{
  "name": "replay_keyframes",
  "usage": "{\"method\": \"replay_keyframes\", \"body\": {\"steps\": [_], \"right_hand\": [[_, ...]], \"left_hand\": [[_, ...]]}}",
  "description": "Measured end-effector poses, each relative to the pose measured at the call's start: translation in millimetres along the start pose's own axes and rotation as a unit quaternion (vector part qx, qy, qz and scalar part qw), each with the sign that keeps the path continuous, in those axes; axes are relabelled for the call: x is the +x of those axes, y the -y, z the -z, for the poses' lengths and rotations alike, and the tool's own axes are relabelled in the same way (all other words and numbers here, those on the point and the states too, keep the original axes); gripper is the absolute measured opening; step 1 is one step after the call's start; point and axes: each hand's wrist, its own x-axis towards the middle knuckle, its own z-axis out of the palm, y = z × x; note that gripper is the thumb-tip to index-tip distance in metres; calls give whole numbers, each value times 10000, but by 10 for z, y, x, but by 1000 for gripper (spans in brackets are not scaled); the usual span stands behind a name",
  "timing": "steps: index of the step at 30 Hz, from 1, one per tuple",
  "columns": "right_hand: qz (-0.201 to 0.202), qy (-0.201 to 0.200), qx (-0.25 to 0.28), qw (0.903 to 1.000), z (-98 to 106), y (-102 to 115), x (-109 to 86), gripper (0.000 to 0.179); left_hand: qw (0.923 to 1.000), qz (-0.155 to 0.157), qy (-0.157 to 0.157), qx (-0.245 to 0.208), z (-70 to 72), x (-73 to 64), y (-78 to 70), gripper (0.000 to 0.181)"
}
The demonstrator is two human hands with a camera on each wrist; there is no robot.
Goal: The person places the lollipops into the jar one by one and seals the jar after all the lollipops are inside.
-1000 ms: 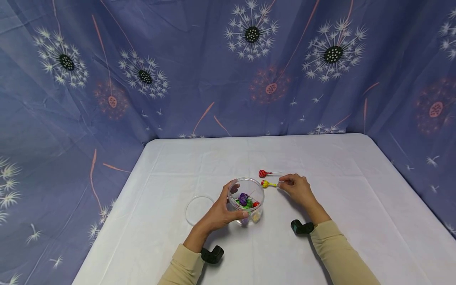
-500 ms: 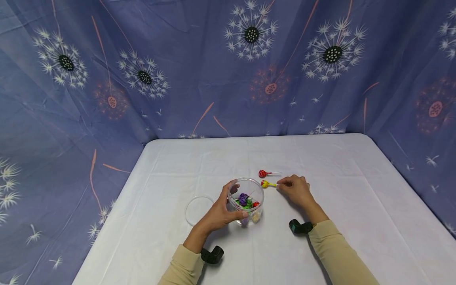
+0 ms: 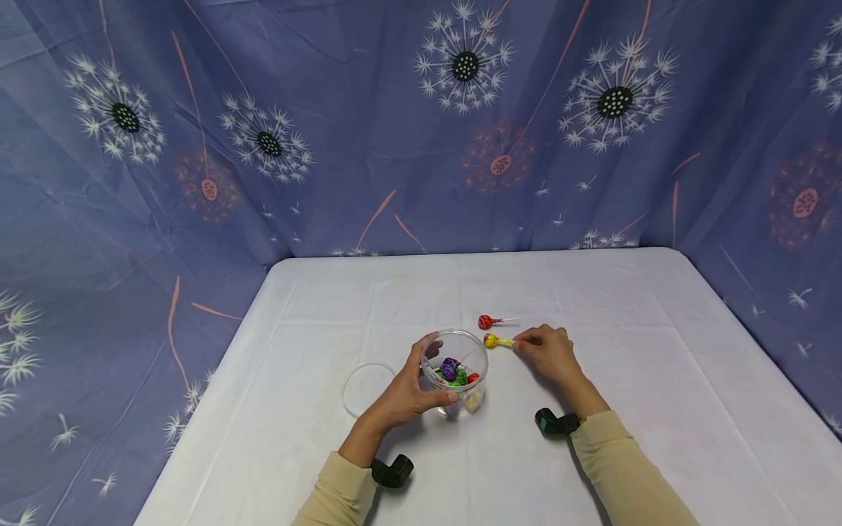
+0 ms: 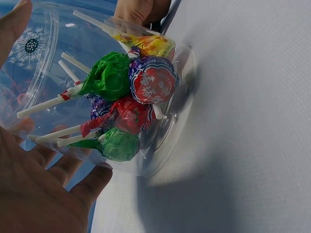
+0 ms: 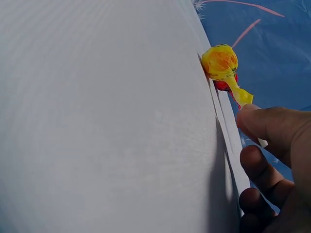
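My left hand (image 3: 411, 389) grips a clear plastic jar (image 3: 482, 363) from its left side, thumb across the front. Inside the jar lie several wrapped lollipops, among them a green one (image 4: 108, 77), a purple-and-red one (image 4: 153, 81) and a yellow one (image 4: 150, 47). To the right of the jar, my right hand (image 3: 547, 352) pinches the stick of a yellow lollipop (image 5: 221, 62) between thumb and finger. Its wrapped head points left, toward the jar. Just behind it a red lollipop (image 3: 485, 321) lies on the table with its stick to the right.
A clear ring-shaped lid (image 3: 345, 394) lies on the white table (image 3: 316, 307), left of the jar and partly behind the left forearm. Blue dandelion-print cloth (image 3: 368, 146) hangs behind and at both sides of the table. Black wrist cameras (image 3: 392, 471) sit on both wrists.
The right hand has shifted only very slightly and keeps its pinch on the yellow lollipop's stick. The left hand, jar and red lollipop look unmoved.
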Motion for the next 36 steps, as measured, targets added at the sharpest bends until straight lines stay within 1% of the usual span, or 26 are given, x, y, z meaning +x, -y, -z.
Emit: {"method": "replay_keyframes", "body": {"steps": [9,13,17,24,27,31,33,36], "right_hand": [[195,-221,192,9994,82,62,-48,14],[178,-230,501,9983,158,155,-78,17],[231,-307,808,9960,229,268,-101,20],[615,-504,1335,9879,338,481,-149,23],[783,-580,1470,9843,383,570,-179,22],[952,-660,1573,9807,436,681,-223,18],[1029,-682,1616,9791,463,740,-248,16],[1130,-700,1664,9771,501,824,-276,14]], "left_hand": [[10000,46,-41,18,0,-7,-13,98],[9999,105,-46,9,-3,-4,0,98],[9999,98,-33,-5,0,-7,-3,98],[10000,44,-41,-9,-4,-12,-8,99],[10000,37,-44,-2,-7,-11,-4,98],[10000,-96,-26,6,-3,-5,5,97],[9999,-102,10,-27,8,-31,-80,97],[10000,-61,37,-36,13,-28,-92,98]]}}
